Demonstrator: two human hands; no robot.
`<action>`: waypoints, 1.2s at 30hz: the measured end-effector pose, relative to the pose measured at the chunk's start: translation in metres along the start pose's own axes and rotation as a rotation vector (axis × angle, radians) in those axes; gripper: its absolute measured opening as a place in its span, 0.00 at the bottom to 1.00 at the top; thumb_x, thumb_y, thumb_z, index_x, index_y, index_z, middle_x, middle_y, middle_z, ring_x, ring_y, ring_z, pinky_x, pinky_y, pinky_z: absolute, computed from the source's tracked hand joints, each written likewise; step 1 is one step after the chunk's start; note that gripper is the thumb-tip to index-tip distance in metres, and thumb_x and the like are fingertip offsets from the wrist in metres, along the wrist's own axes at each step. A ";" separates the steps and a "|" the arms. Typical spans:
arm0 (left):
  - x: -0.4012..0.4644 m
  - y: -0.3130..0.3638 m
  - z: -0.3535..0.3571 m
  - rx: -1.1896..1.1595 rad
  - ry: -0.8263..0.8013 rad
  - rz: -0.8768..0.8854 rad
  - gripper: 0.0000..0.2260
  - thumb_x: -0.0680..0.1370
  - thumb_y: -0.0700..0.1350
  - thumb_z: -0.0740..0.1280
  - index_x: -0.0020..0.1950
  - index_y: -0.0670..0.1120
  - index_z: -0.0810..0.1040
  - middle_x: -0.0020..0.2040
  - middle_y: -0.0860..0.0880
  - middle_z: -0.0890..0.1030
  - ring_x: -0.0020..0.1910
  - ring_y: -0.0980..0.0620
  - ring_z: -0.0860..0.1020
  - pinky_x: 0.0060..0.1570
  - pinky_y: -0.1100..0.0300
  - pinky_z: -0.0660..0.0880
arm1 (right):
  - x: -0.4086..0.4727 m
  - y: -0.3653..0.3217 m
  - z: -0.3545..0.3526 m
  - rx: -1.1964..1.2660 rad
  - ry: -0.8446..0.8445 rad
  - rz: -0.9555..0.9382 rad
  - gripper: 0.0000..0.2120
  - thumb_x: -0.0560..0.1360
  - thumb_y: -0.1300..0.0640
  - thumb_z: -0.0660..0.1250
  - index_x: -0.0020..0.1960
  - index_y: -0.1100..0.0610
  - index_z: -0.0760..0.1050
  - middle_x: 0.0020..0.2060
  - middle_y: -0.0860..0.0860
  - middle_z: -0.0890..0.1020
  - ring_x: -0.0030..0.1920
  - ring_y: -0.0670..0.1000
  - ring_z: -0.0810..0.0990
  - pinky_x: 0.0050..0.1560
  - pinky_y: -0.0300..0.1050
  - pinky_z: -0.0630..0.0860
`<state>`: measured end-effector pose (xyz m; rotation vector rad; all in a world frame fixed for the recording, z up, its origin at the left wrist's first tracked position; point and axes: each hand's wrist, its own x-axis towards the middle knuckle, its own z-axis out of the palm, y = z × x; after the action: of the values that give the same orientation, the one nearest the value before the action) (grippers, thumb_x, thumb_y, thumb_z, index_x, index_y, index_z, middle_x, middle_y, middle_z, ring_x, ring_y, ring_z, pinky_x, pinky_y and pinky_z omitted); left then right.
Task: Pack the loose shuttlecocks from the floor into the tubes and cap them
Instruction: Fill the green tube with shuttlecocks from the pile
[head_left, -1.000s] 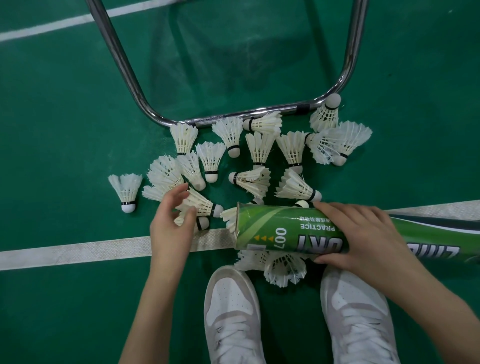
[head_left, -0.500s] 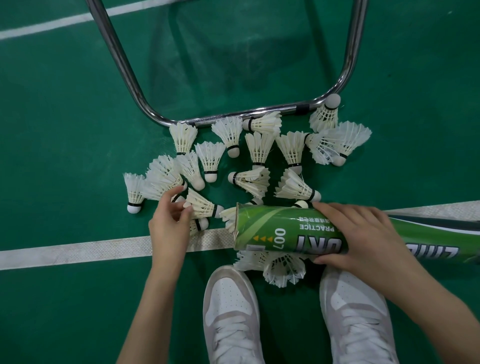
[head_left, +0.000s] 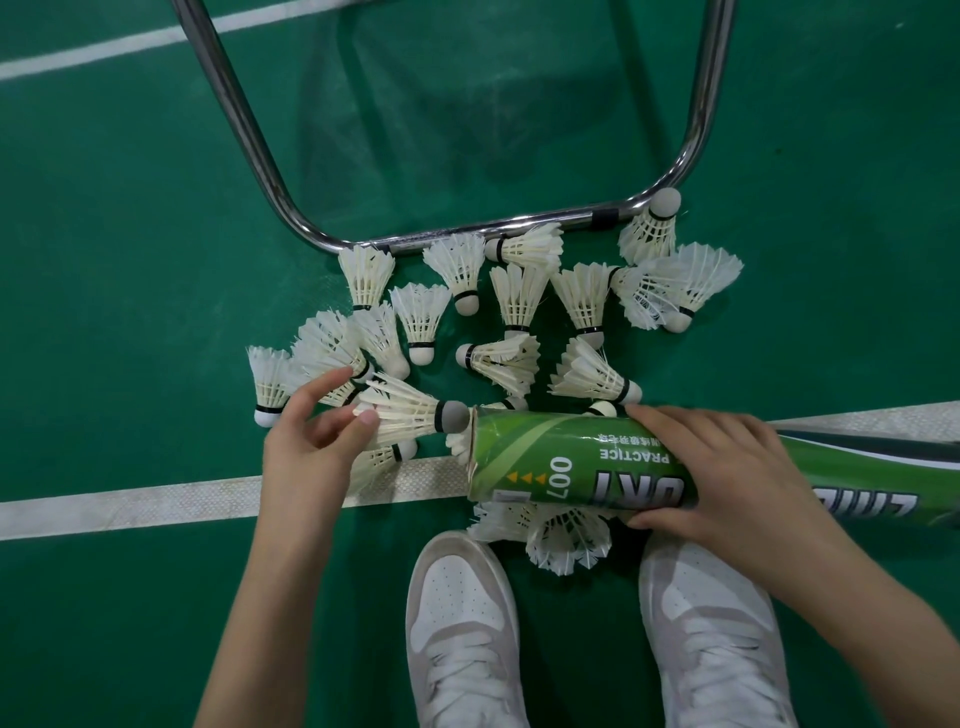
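Shuttlecock (head_left: 410, 413) in transit lies cork-first, its dark-banded cork just at the open mouth of the green tube (head_left: 576, 460), feathers trailing left; this is the correct orientation for entry, so insertion appears to be the step in hand. Left hand (head_left: 311, 447) holds it by the feather skirt, thumb tip pressed on the lower feathers and fingers curved over the upper ones, a light pinch rather than a full grasp, judged sensible given how easily feathers crush. Right hand (head_left: 722, 467) is wrapped over the tube near its mouth, fingers across the top and thumb underneath, holding it roughly level above the floor with the opening turned toward the incoming cork; the tube's far end runs out of view to the right, so its fill level cannot be told. No cap is visible. Remaining loose shuttlecocks (head_left: 514, 301), well over a dozen, lie scattered on the green court floor (head_left: 130, 312) between the tube and a chrome tube frame (head_left: 249, 140), several touching or overlapping, one at the far right propped cork-up against the frame. More lie beneath the tube, just ahead of the white shoes (head_left: 462, 623), partly hidden. A white court line (head_left: 130, 504) runs under the tube. Obstruction noted: feathers of a floor shuttlecock sit close to the lower rim of the tube mouth and could snag the entry. Task judged far from complete.
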<state>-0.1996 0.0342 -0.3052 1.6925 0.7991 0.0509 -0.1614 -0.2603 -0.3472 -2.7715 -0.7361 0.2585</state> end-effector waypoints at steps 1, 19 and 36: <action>-0.002 0.003 -0.002 0.003 -0.009 -0.002 0.15 0.76 0.37 0.68 0.58 0.53 0.77 0.36 0.48 0.76 0.39 0.53 0.76 0.55 0.57 0.73 | 0.000 0.000 0.000 0.003 0.001 0.001 0.45 0.54 0.38 0.76 0.67 0.52 0.68 0.56 0.49 0.79 0.53 0.54 0.77 0.55 0.47 0.59; -0.025 0.022 0.023 -0.058 -0.346 -0.083 0.21 0.74 0.35 0.68 0.64 0.51 0.73 0.38 0.45 0.81 0.35 0.59 0.78 0.38 0.72 0.73 | 0.003 -0.001 -0.001 0.001 -0.005 0.007 0.44 0.55 0.38 0.75 0.67 0.51 0.68 0.56 0.49 0.79 0.53 0.54 0.77 0.55 0.48 0.59; -0.032 0.020 0.039 -0.042 -0.466 -0.087 0.24 0.72 0.41 0.73 0.62 0.62 0.71 0.45 0.31 0.79 0.43 0.45 0.77 0.49 0.55 0.73 | 0.002 0.000 0.000 -0.007 0.013 0.009 0.44 0.54 0.38 0.75 0.66 0.52 0.68 0.55 0.49 0.79 0.53 0.55 0.78 0.54 0.48 0.60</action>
<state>-0.1973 -0.0167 -0.2871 1.5436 0.5130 -0.3719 -0.1595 -0.2592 -0.3471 -2.7808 -0.7224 0.2400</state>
